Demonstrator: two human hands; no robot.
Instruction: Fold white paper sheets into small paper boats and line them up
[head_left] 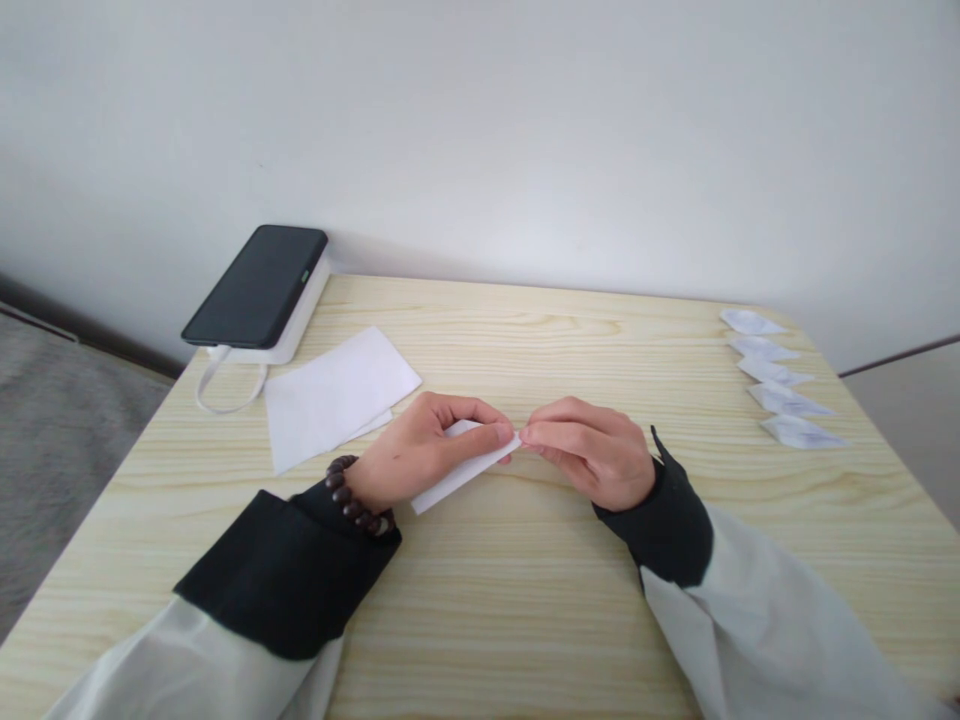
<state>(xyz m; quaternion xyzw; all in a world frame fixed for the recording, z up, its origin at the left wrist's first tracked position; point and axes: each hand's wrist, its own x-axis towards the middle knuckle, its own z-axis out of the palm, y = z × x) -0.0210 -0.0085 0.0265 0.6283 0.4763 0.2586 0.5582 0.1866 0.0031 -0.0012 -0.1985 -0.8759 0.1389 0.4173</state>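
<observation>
A folded strip of white paper (457, 478) lies at the middle of the wooden table (525, 600). My left hand (424, 450) curls over it, thumb and fingers pinching its right end. My right hand (592, 448) meets it from the right, its fingertips pinched on the same end of the paper. A dark bead bracelet (352, 500) circles my left wrist. Both sleeves are black at the cuff and pale above.
Loose white sheets (337, 395) lie to the left of my hands. Behind them a black phone (259, 283) rests on a white power bank (296, 330) with a cable loop. Several folded paper pieces (784, 400) line the right edge. A wall stands behind the table.
</observation>
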